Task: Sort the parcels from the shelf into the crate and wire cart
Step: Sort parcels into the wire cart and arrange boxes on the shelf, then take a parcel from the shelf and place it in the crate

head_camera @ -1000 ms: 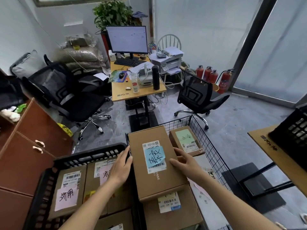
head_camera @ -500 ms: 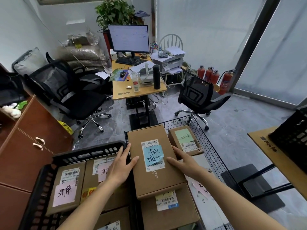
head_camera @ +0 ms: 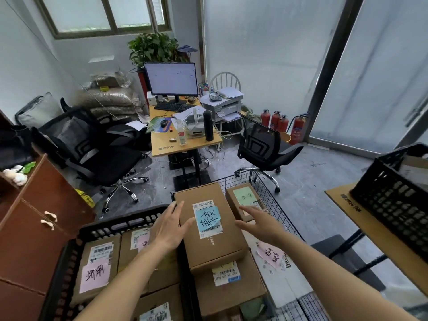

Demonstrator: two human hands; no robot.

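Observation:
A brown cardboard parcel with a blue note (head_camera: 208, 225) lies on top of other boxes in the wire cart (head_camera: 273, 200). My left hand (head_camera: 171, 228) hovers at its left edge, fingers spread, thumb near the box top. My right hand (head_camera: 259, 224) is open just off its right side, apart from the box. A smaller parcel with a green note (head_camera: 243, 200) sits behind it in the cart. The black crate (head_camera: 102, 230) at lower left holds several parcels, one with a pink note (head_camera: 95, 274).
A brown cabinet (head_camera: 34, 216) stands at left. Ahead are two office chairs, a desk with a monitor (head_camera: 171, 79) and fire extinguishers. A second black crate (head_camera: 393, 198) sits on a table at right.
Both hands have lifted off the blue-note parcel, which now rests in the cart. The camera has tilted up, showing more of the room.

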